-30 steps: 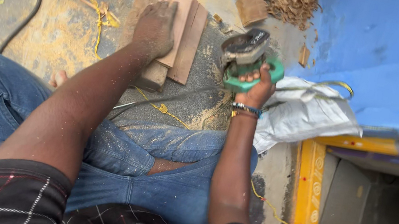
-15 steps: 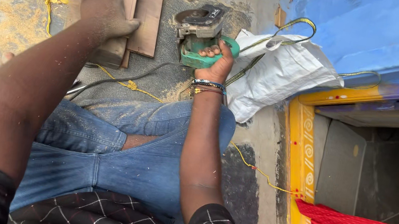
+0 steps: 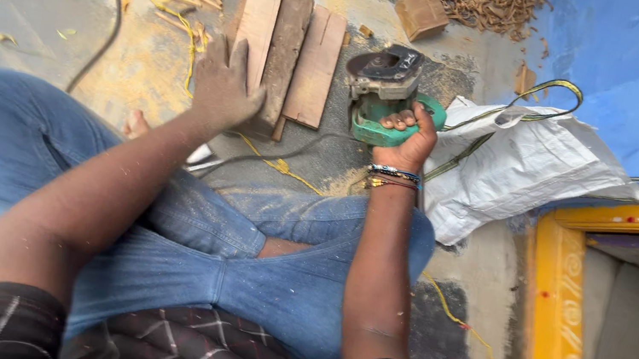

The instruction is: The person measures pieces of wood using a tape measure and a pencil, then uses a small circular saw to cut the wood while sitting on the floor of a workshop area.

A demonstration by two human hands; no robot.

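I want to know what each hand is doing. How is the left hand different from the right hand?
The left hand lies flat with fingers spread on the wooden boards; the right hand is curled around the green handle of the power tool. The right wrist wears beaded bracelets; the left wrist is bare. The left hand looks dustier. Both reach forward over the sawdusty floor.

I count three wooden boards (image 3: 284, 52) at twelve o'clock, one green power tool (image 3: 385, 95), one white sack (image 3: 512, 164), one small wood block (image 3: 422, 11).
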